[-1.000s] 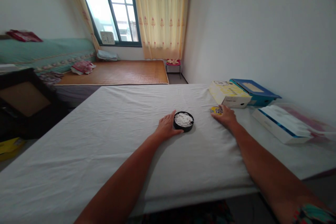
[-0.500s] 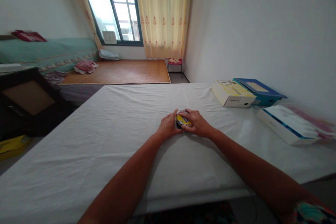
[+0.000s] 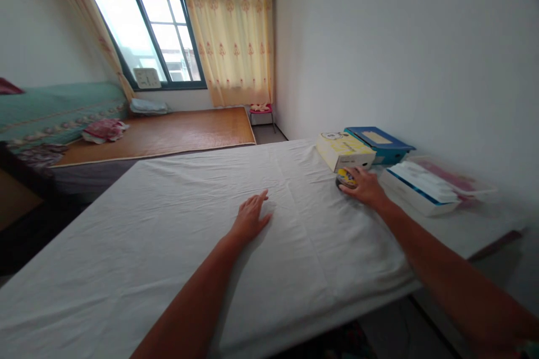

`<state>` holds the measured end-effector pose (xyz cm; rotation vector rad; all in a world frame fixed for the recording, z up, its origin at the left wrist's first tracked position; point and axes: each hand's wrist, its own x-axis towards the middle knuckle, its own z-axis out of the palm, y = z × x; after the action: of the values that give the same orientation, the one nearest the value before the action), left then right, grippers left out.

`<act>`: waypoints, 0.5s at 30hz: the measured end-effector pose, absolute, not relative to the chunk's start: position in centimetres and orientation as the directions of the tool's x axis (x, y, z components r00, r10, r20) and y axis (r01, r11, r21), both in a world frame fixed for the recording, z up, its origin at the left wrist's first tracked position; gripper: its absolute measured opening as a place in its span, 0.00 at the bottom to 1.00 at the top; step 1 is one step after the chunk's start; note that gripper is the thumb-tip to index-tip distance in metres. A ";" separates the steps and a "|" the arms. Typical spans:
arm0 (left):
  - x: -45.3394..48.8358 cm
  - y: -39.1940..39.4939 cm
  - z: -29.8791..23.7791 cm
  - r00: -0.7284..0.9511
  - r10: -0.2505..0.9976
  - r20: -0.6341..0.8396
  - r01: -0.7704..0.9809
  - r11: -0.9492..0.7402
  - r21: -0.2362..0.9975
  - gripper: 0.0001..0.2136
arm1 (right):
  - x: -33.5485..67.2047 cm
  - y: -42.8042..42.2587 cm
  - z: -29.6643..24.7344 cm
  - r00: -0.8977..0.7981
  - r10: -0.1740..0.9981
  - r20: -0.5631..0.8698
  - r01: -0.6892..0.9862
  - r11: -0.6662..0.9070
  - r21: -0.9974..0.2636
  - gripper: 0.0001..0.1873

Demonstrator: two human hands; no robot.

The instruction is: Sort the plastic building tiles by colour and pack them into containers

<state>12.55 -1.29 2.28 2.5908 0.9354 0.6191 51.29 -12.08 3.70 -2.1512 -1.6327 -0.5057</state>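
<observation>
Shifting done: round tin (image 3: 346, 178), lid now on, sits just in front of yellow-white box (image 3: 346, 151); right hand (image 3: 365, 185) grip pinching it, left hand (image 3: 249, 217) well left of box, loosely spread.

Right fingers (image 3: 359, 171) clasp round container (image 3: 346, 177) — near carton (image 3: 346, 151).
</observation>
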 end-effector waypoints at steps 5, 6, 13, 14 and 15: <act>13.5 -1.8 2.3 0.720 0.626 0.299 0.504 -0.768 0.395 0.22 | 56.8 -14.3 3.5 0.418 0.781 0.465 0.899 -0.428 -0.090 0.35; 13.8 -2.2 2.6 0.730 0.613 0.302 0.486 -0.777 0.400 0.21 | 55.6 -14.0 4.0 0.377 0.783 0.494 0.919 -0.381 -0.098 0.36; 16.4 -8.7 5.8 0.928 0.331 0.171 0.212 -0.846 0.489 0.15 | 36.0 -11.3 8.9 -0.417 0.842 0.343 0.626 0.539 -0.563 0.27; 16.6 -9.4 6.0 0.941 0.315 0.121 0.211 -0.830 0.517 0.15 | 33.8 -11.3 9.2 -0.525 0.809 0.266 0.494 0.544 -0.678 0.28; 16.6 -9.9 6.0 0.952 0.300 0.059 0.218 -0.802 0.557 0.15 | 32.2 -11.4 9.2 -0.619 0.761 0.192 0.375 0.502 -0.779 0.30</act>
<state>16.65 -9.91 5.99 2.5329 0.3663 0.1933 32.21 -11.40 9.18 -0.9301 -2.2240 0.9741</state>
